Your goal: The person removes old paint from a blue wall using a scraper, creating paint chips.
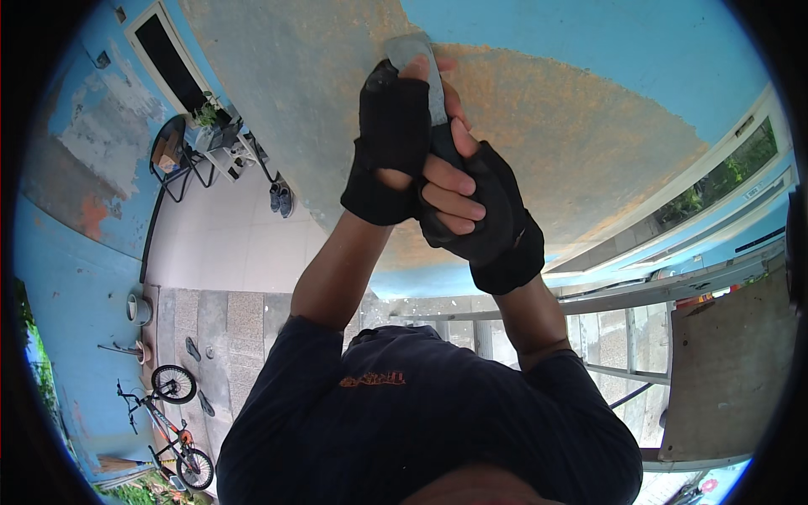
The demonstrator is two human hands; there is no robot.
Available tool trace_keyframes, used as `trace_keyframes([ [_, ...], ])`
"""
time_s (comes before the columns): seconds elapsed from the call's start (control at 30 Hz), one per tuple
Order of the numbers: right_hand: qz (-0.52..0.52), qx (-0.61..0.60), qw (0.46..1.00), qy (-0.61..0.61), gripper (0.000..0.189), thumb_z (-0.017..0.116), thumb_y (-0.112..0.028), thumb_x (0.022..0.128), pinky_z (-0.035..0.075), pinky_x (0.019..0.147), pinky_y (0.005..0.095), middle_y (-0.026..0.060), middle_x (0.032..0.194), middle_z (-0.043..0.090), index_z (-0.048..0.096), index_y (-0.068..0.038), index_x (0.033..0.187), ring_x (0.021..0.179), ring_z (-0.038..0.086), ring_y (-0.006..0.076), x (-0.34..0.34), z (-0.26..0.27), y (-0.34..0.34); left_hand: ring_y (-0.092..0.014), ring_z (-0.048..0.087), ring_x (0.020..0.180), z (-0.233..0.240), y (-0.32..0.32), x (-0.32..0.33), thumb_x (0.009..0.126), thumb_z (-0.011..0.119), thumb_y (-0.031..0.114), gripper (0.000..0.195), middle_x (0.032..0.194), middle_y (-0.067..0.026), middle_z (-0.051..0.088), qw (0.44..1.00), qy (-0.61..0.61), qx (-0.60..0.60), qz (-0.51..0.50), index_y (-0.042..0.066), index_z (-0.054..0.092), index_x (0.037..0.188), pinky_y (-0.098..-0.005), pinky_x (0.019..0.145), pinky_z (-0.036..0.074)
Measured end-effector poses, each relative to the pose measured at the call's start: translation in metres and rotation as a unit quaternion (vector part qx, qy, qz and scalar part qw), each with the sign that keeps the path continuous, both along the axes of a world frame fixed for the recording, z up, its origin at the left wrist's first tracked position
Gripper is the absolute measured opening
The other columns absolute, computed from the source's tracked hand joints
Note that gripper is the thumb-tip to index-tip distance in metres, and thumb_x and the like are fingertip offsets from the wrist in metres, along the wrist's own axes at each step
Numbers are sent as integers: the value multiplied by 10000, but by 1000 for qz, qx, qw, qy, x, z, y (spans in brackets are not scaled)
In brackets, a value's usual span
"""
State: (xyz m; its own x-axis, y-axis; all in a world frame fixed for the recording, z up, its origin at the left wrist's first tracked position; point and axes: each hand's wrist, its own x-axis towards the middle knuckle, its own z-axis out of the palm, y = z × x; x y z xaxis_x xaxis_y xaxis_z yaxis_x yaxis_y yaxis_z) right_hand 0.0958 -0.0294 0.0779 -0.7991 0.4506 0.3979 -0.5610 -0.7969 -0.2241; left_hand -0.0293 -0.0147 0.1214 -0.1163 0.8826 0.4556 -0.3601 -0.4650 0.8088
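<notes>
A scraper with a wide metal blade [437, 95] and a dark handle [445, 146] is held up against the wall [517, 120]. My right hand [476, 196], in a black fingerless glove, is wrapped around the handle. My left hand [398, 120], gloved the same way, grips the blade higher up, its thumb on the near face and fingertips showing past the far edge. The blade's broad end meets the border between blue paint [568, 38] and a bared grey and tan patch. Part of the handle is hidden by my fingers.
At right, a window [713, 177] sits in the wall, above a metal frame [622, 372] and a board [726, 372]. Leftward are a chair [169, 154] holding a box, a small table [221, 140], shoes [281, 199], a pot [139, 309] and a bicycle [167, 429].
</notes>
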Motion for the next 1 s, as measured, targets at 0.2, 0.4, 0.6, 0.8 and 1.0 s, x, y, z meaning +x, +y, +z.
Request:
trace_keyframes([
  [0.2, -16, 12, 1000, -17, 187, 412, -374, 1122, 382, 401, 258, -1, 676, 486, 567, -313, 1208, 462, 433, 94, 1, 6, 3, -193, 649, 645, 0, 1, 0, 1074, 467, 365, 441, 723, -71, 635, 999, 17, -44, -6, -36, 584, 1213, -312, 624, 536],
  [0.4, -10, 17, 1000, -7, 182, 418, -370, 1121, 374, 399, 255, -4, 682, 491, 578, -328, 1197, 465, 439, 91, 0, 9, 2, -199, 654, 641, 3, 3, 0, 1071, 474, 355, 423, 725, -72, 636, 998, 9, -53, -15, -33, 586, 1197, -317, 621, 539],
  [0.6, 0, -12, 1000, -8, 165, 430, -380, 1116, 377, 390, 258, -11, 678, 487, 573, -332, 1183, 453, 429, 90, 0, 5, 0, -203, 656, 639, 2, 2, -1, 1065, 487, 349, 420, 720, -75, 638, 1000, -4, 5, -10, -35, 586, 1201, -319, 616, 537],
  [0.8, -1, -1, 1000, -10, 159, 437, -393, 1112, 372, 389, 253, -15, 673, 475, 565, -336, 1188, 449, 423, 87, -3, 4, 0, -198, 647, 639, 0, -3, -1, 1066, 482, 352, 435, 720, -69, 632, 1000, -10, -2, -4, -43, 574, 1222, -313, 623, 530],
  [1.0, -16, -3, 1000, -11, 168, 427, -379, 1117, 371, 391, 252, -11, 669, 470, 545, -344, 1231, 450, 423, 88, -8, 6, -5, -191, 651, 674, 1, 1, -11, 1074, 486, 360, 434, 747, -66, 637, 999, 21, -8, -23, -36, 568, 1232, -303, 640, 533],
])
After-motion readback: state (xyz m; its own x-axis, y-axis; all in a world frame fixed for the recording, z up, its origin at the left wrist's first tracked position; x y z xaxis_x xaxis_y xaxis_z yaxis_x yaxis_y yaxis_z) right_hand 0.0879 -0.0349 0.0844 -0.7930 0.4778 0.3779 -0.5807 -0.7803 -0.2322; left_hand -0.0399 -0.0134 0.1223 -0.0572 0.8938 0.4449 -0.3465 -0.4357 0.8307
